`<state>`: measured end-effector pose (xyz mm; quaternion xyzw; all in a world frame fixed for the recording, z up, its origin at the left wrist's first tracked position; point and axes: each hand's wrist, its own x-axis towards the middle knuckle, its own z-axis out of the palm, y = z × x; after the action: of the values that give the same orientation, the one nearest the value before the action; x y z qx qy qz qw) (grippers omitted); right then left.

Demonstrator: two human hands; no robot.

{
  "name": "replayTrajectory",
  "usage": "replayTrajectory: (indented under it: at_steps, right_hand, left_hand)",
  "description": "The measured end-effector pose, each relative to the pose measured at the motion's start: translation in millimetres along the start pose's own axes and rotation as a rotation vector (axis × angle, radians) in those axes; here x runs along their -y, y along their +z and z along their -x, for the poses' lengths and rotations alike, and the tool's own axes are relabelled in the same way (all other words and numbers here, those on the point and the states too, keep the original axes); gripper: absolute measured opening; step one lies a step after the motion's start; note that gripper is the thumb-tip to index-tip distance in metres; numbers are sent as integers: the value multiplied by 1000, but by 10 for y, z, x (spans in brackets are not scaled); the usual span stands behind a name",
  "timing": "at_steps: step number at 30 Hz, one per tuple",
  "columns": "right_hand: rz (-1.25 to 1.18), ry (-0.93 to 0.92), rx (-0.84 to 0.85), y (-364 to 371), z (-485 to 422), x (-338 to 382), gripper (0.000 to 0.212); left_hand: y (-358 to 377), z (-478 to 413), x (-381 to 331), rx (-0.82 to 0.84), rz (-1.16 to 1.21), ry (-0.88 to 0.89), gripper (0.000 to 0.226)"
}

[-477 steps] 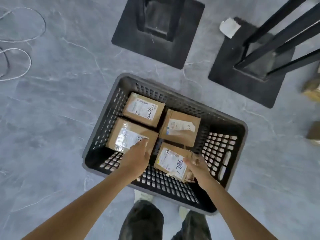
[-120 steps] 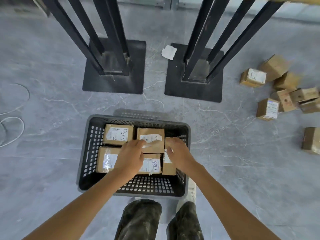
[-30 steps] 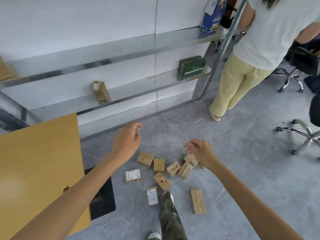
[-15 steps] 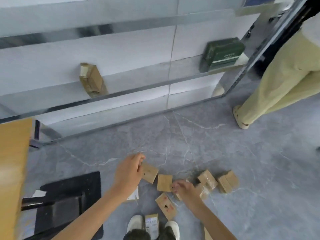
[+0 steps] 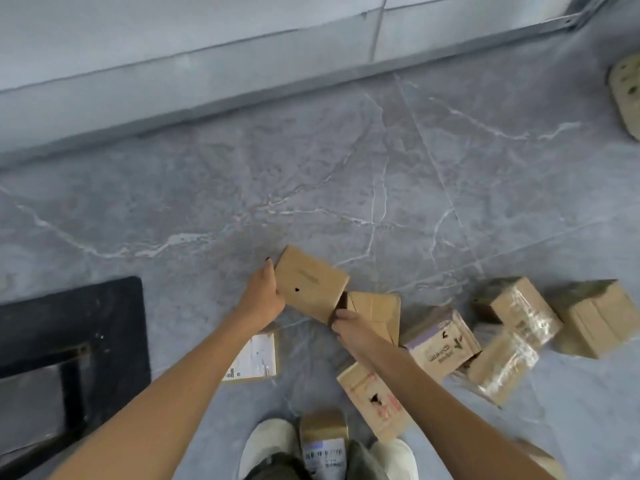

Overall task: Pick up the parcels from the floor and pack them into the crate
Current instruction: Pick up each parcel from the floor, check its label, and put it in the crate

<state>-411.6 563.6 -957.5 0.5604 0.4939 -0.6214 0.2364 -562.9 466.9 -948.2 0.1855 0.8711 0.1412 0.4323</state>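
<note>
Nearest me, two pale shoes (image 5: pixel 266 445) at the bottom edge, and a small labelled parcel (image 5: pixel 323 445) standing between them, its lower end cut off by the frame. Just beyond, a printed parcel (image 5: pixel 372 400) lies on the floor (image 5: pixel 346 168), partly under my right forearm. To its left, a flat parcel with a white label (image 5: pixel 254 358) sits half hidden beneath the left forearm. Off to the right, a loose heap: a purple-banded parcel (image 5: pixel 438 341), two taped parcels (image 5: pixel 512 341) and a bigger brown one (image 5: pixel 599 317), all blurred, touching or overlapping.

Now the hands. My left hand (image 5: pixel 261 299) is closed on the left edge of a plain brown parcel (image 5: pixel 310 284), fingers wrapped behind it, thumb in front. That parcel is tilted, probably lifted clear of the floor, though I can't be sure. My right hand (image 5: pixel 349 329) pinches its lower right corner, and covers part of another parcel (image 5: pixel 375 313) lying just behind.

Left edge, a black base plate (image 5: pixel 104 327), cut off. Farthest, a grey ledge (image 5: pixel 207 71) along the wall. The crate is out of view.
</note>
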Motion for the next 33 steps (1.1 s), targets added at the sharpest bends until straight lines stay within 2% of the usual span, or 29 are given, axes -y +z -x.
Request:
replayTrajectory:
  at_steps: [2,5,9,13,17,23,28,33]
  right_hand:
    - [-14,3,51,74,-136,-7,21]
    - [-44,9,70,96,-56,5,36]
    - [-84,-57,52,-67,625,249,23]
    - [-112,-211,5,-445,1752,796,21]
    - [-187,-334,-58,-948,3001,1517,28]
    - [-317,-559,-127,-1566,4928,2638,10]
    - [-330,-797,-114,-1819,6531,3279,17]
    - [-352,-920,-120,-1801,7751,3726,29]
  left_hand:
    - [127,-124,94,26,93,-37,70]
    - [95,-42,83,-10,215,-42,50]
    - [-319,471,-187,-102,268,-89,31]
    - [-948,1247,-714,-176,352,-105,19]
    - [-1802,2103,-1494,-277,578,-128,24]
    - [-3374,3488,-2821,-386,729,21,27]
    - [-4443,4759,-3587,-452,782,131,35]
    - [-5048,5884,-3937,-563,861,258,22]
